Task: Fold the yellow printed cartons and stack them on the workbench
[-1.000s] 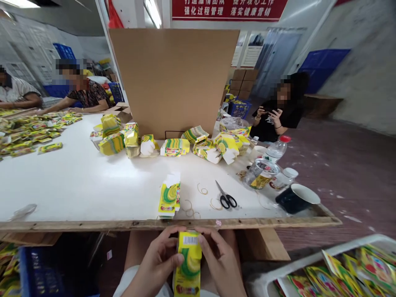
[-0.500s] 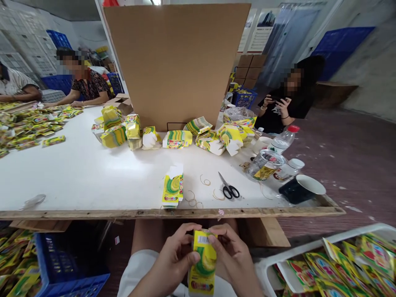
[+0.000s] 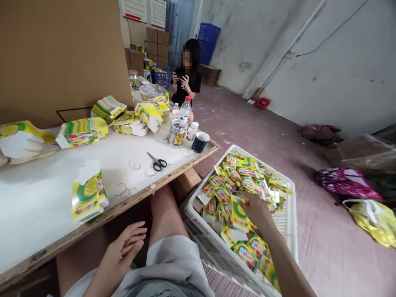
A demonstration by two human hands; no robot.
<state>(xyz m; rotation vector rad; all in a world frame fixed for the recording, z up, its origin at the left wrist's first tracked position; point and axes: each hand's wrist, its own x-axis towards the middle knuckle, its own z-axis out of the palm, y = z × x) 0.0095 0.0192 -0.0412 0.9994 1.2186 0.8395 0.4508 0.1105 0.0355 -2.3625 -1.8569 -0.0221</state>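
My left hand [image 3: 125, 249] is over my lap below the table edge, fingers loosely stretched and nothing in them. Over the white plastic basket [image 3: 188, 208] on the right, my right hand [image 3: 256, 209] reaches down among several small yellow boxes [image 3: 252, 185]. Its fingertips close on the upper edge of one yellow box [image 3: 239, 214] with a green swirl; some fingers are hidden. A stack of flat yellow cartons [image 3: 88, 196] lies near the front table edge.
Black-handled scissors [image 3: 159, 164] and rubber bands [image 3: 123, 190] lie on the table. A dark mug [image 3: 200, 143], a clear jar [image 3: 177, 134] and bottles [image 3: 185, 109] stand at its right corner. Carton bundles [image 3: 82, 133] line a cardboard sheet [image 3: 58, 53]. A person [image 3: 188, 74] sits beyond.
My view has turned right. The yellow box has left my left hand, which now rests lower. My right hand has moved from my lap out over the white basket.
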